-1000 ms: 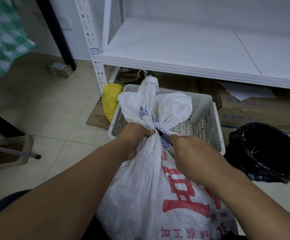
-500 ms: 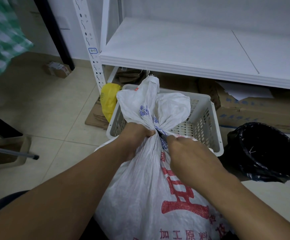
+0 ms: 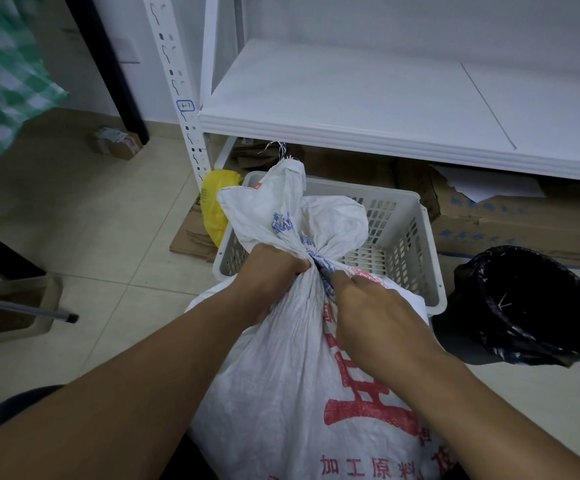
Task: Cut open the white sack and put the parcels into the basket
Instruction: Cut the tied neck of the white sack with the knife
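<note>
A white woven sack (image 3: 281, 358) with red print stands upright in front of me, its neck tied off with blue-marked cord. My left hand (image 3: 271, 271) is clenched around the neck from the left. My right hand (image 3: 368, 306) is closed against the tie from the right, and a thin dark blade tip (image 3: 326, 276) shows at its fingertips. The rest of that tool is hidden in the fist. The white perforated basket (image 3: 430, 258) sits on the floor just behind the sack. No parcels are visible.
A black-lined bin (image 3: 530, 303) stands right of the basket. A white metal shelf (image 3: 350, 98) hangs over cardboard boxes (image 3: 523, 223) and a yellow bag (image 3: 215, 202). A beige tray with a grey rod (image 3: 15, 306) lies at the left, and a small box (image 3: 115, 143) by the wall.
My right hand has slid a little left into the sack's tie, and less of the blade shows. The left hand keeps its grip on the neck.
</note>
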